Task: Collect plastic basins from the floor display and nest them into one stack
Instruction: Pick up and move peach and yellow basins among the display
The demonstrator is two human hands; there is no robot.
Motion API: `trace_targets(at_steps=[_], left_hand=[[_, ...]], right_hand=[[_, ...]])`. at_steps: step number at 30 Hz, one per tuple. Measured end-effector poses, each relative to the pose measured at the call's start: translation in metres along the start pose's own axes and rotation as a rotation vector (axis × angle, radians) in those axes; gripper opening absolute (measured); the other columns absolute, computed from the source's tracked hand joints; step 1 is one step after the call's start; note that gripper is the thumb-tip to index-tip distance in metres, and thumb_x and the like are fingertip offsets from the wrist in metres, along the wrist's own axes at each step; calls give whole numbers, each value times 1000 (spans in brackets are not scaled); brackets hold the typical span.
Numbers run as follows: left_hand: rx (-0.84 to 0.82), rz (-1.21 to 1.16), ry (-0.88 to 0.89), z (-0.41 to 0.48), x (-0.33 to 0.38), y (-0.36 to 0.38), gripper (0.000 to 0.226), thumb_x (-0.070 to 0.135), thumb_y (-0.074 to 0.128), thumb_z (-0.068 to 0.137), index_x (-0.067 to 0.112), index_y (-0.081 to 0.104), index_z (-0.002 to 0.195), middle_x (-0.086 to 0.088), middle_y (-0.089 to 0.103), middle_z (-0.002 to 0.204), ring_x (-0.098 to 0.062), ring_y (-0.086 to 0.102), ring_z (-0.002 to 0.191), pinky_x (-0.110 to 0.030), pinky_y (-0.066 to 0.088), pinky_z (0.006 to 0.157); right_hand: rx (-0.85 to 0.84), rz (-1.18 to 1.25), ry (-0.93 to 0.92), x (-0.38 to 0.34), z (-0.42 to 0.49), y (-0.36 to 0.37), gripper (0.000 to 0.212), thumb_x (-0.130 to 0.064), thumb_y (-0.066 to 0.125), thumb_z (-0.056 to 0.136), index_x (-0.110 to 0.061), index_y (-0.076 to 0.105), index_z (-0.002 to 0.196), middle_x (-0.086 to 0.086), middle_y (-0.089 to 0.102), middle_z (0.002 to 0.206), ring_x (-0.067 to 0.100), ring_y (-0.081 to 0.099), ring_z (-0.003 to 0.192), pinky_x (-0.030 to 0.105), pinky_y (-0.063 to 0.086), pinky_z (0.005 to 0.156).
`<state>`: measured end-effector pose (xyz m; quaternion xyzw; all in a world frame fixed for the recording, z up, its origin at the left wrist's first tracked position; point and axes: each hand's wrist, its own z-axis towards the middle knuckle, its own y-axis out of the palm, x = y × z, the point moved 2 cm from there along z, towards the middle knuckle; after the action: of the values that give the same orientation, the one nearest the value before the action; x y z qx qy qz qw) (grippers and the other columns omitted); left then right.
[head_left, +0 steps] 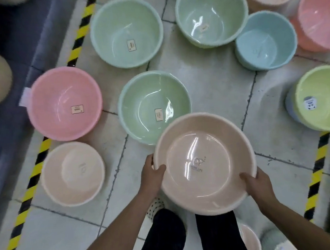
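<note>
Both hands grip a beige basin [204,163] at lower centre. The left hand [153,174] and right hand [255,184] each curl over its rim.

Glossy plastic basin [204,163] — matt tiled floor [212,83].

The light is bright and even and comes from above: curved white glare streaks lie on the glossy inside of the beige basin [204,163] at lower centre and of the green basin [147,100] just above it. Shadows on the pale tiled floor [216,82] are faint and soft. Basin rims look fuzzy with motion blur, worst at the upper right and left edges. The wide lens bows the striped tape [81,31] outward, and the upper left corner is dim.
</note>
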<state>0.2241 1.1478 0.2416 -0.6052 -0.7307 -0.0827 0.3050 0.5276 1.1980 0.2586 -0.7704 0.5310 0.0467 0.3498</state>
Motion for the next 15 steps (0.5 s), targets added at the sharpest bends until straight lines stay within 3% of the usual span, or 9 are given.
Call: trace_targets(at_steps=[3, 7, 11, 15], left_hand=[[116, -93, -20, -43, 17, -57, 24, 13, 58, 93, 19, 54, 116, -5, 65, 99, -25, 65, 87, -38, 55, 72], [310, -155, -81, -90, 18, -131, 23, 16, 58, 93, 16, 54, 116, -4, 62, 99, -25, 60, 86, -31, 44, 73], [475, -338, -187, -142, -7, -201, 12, 14, 58, 91, 13, 58, 102, -6, 61, 85, -29, 60, 82, -36, 48, 69], [648, -595, -200, -207, -53, -255, 17, 8, 58, 89, 24, 58, 94, 0, 62, 83, -26, 62, 78, -32, 47, 64]], right_hand=[[-75, -51, -125, -66, -51, 12, 22, -5, 55, 91, -15, 59, 110, 0, 65, 92, 16, 61, 82, 31, 47, 62], [-205, -153, -268, -138, -114, 50, 27, -2, 55, 90, -17, 59, 112, 4, 66, 95, 18, 62, 83, 29, 46, 63], [-351, -286, -394, -186, -175, 101, 32, 0, 54, 88, -21, 61, 111, 0, 68, 94, 21, 63, 88, 30, 46, 66], [-496, -470, -504, -209, -243, 163, 38, -15, 59, 75, -14, 63, 112, 5, 71, 93, 21, 67, 85, 31, 51, 65]])
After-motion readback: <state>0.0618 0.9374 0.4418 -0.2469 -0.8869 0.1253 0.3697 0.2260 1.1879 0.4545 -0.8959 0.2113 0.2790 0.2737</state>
